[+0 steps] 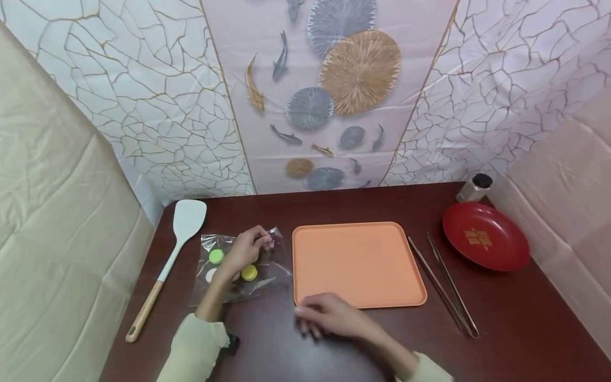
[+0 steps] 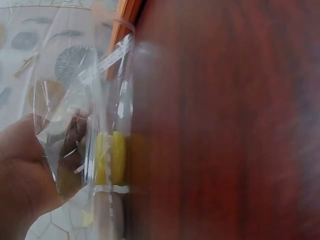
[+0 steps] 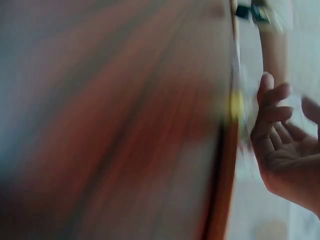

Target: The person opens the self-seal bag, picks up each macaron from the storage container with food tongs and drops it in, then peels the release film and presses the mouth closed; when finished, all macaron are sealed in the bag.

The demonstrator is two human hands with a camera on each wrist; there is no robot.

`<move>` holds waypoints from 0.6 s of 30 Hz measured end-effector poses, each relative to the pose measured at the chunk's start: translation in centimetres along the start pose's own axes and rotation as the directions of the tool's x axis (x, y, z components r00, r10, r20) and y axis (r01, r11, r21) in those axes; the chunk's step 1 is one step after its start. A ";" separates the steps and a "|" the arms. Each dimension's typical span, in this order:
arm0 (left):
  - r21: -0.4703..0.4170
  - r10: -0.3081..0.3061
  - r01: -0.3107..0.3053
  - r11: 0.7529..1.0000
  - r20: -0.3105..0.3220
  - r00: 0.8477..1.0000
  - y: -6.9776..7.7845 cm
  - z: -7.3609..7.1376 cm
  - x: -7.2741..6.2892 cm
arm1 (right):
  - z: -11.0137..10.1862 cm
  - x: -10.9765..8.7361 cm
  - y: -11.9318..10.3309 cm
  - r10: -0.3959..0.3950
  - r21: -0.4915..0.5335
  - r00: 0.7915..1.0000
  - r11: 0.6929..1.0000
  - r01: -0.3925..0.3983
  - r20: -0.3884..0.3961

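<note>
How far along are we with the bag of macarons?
Early on. Nothing looks done: the orange tray is bare and the red plate holds nothing. In hand: the left hand pinches the clear bag, with the macarons inside. The right hand hovers open. Tongs and spatula lie untouched.

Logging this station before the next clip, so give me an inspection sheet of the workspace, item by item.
Surface: dark red-brown table, with a glossy finish.
Job's things: clear plastic bag holding a green macaron and a yellow macaron.
Clutter: orange tray, spatula, metal tongs, red plate, black-capped jar.
Grippers: left hand pinches the bag's top edge; right hand is above the table by the tray's near edge, fingers relaxed, holding nothing.
Cables: nothing seen.
Surroundings: crackle-patterned backdrop with fish and discs, beige sheets at both sides.
</note>
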State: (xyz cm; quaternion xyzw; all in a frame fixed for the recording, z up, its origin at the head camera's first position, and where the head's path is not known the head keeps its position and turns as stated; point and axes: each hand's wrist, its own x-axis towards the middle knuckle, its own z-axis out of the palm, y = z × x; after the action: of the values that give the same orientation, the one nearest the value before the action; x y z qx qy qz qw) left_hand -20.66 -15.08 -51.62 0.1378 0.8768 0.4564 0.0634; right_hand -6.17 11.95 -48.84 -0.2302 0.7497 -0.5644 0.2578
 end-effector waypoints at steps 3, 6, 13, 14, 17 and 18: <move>-0.082 -0.005 0.003 0.997 -0.018 1.000 -0.5 0.0 -0.5 | 2.8 3.3 -0.1 0.109 0.235 0.991 0.964 -0.126 0.083; -0.197 -0.023 0.017 0.980 -0.030 0.999 -0.9 0.2 -1.0 | 4.6 5.4 0.2 0.229 0.483 0.965 0.836 -0.262 0.127; -0.283 -0.057 0.032 0.959 -0.079 0.995 -0.9 0.4 -1.3 | 7.3 7.5 0.1 0.292 0.726 0.954 0.640 -0.252 0.075; -0.293 -0.060 0.033 0.955 -0.086 0.994 -0.8 0.4 -1.2 | 7.4 7.6 0.1 0.286 0.739 0.956 0.631 -0.236 0.061; -0.335 -0.061 0.018 0.942 -0.116 0.991 -0.5 0.3 -1.3 | 7.3 7.9 0.3 0.262 0.749 0.964 0.631 -0.202 0.040; -0.352 -0.067 0.020 0.936 -0.122 0.990 -0.4 0.3 -1.3 | 7.1 7.8 0.3 0.255 0.744 0.966 0.638 -0.199 0.039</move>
State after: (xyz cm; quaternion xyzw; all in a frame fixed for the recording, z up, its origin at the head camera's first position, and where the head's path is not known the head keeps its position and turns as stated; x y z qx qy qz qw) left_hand -19.43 -15.45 -52.16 0.0745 0.7867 0.6116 0.0389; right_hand -7.53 1.86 -51.81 0.0104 0.4862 -0.7909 0.3714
